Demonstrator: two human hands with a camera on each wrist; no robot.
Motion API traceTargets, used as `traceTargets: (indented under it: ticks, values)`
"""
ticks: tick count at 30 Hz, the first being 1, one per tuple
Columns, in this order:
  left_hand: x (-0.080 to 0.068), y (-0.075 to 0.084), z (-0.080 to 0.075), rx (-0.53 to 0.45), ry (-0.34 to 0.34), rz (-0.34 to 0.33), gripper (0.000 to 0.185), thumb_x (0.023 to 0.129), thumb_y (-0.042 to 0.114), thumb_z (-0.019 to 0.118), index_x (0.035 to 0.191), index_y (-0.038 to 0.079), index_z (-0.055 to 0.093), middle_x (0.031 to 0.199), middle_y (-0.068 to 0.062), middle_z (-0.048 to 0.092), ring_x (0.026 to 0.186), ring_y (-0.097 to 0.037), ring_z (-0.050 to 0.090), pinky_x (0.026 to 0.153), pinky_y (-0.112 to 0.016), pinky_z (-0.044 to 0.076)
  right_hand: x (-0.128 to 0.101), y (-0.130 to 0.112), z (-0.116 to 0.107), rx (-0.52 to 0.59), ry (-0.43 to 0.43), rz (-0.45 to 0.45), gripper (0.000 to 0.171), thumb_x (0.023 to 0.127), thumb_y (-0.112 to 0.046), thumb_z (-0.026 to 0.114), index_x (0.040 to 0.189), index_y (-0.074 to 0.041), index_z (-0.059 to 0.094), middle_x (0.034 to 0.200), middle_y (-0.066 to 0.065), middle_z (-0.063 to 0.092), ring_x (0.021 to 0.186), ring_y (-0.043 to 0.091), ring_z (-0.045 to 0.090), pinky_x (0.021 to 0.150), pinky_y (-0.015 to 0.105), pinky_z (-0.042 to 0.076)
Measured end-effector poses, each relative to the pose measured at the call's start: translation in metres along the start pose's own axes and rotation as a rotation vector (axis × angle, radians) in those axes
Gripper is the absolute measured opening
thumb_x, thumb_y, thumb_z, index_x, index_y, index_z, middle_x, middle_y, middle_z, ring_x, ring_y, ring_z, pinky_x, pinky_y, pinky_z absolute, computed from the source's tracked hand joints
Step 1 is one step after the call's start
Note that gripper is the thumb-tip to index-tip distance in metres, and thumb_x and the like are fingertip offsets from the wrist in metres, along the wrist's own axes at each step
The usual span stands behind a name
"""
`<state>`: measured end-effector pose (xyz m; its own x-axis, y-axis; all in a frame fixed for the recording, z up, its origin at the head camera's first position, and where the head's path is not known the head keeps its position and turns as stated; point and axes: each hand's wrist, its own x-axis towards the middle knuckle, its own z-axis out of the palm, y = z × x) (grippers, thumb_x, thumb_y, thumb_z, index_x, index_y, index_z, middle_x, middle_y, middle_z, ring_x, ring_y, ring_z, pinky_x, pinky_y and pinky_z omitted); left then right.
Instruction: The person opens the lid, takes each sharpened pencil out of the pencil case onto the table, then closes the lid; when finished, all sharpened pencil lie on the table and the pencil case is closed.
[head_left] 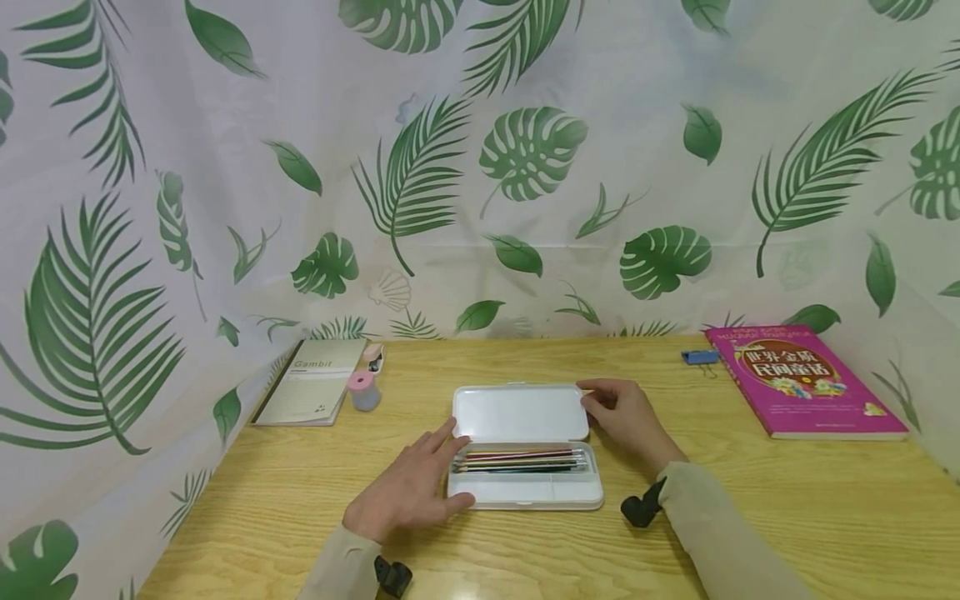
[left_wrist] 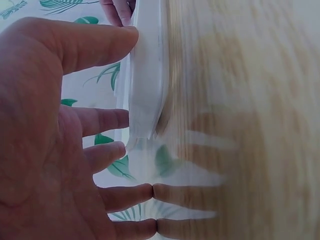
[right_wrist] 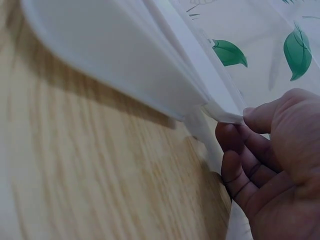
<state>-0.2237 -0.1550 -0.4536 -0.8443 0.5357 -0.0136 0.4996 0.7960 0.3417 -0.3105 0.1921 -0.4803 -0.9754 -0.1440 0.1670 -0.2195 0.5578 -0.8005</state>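
left hand: fingers spread on oblong white plastic case;
right hand: pinching flat white lid;
lid: swing gently imo

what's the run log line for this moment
pencil case: open, pencils inside | left hand: open, at case's left end | right hand: pinching lid edge

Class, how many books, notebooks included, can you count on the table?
2: the Gambit notebook, left of the open pencil case, and the magenta book, right of the case, beside the blue clip.
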Motion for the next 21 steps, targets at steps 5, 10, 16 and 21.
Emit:
traceTargets:
  ticks: [5, 10, 16, 21]
  values:
    - [0.000, 0.001, 0.000, 0.000, -0.003, 0.004, 0.076, 0.092, 0.049, 0.064, 0.153, 0.011, 0.039, 0.164, -0.013, 0.018, 0.145, -0.039, 0.029, 0.113, -0.059, 0.030, -0.001, 0.000, -0.002, 0.005, -0.007, 0.003, 0.030, 0.100, -0.011, 0.061, 0.128, -0.005, 0.066, 0.100, 0.009, 0.071, 0.084, 0.020, 0.062, 0.077, 0.032, 0.054]
    - [0.001, 0.002, -0.001, -0.012, -0.002, 0.011, 0.076, 0.092, 0.048, 0.065, 0.152, 0.010, 0.039, 0.164, -0.014, 0.019, 0.144, -0.039, 0.029, 0.112, -0.059, 0.030, -0.003, -0.001, -0.003, -0.006, -0.005, 0.012, 0.031, 0.100, -0.014, 0.061, 0.129, -0.006, 0.066, 0.101, 0.009, 0.071, 0.087, 0.021, 0.061, 0.081, 0.035, 0.052]
    - [0.001, 0.001, 0.000, -0.019, -0.014, 0.006, 0.076, 0.092, 0.049, 0.064, 0.153, 0.010, 0.039, 0.164, -0.014, 0.017, 0.145, -0.038, 0.028, 0.114, -0.057, 0.029, -0.008, -0.004, -0.011, -0.014, 0.004, 0.048, 0.035, 0.100, -0.024, 0.062, 0.132, -0.010, 0.065, 0.104, 0.007, 0.069, 0.089, 0.021, 0.061, 0.079, 0.033, 0.052]
    - [0.000, 0.000, -0.001, -0.013, -0.017, 0.003, 0.077, 0.093, 0.049, 0.064, 0.154, 0.011, 0.038, 0.165, -0.013, 0.017, 0.146, -0.037, 0.028, 0.115, -0.056, 0.028, -0.017, -0.015, -0.026, -0.076, 0.058, -0.041, 0.034, 0.099, -0.021, 0.063, 0.127, -0.003, 0.067, 0.101, 0.010, 0.071, 0.080, 0.022, 0.062, 0.065, 0.029, 0.052]
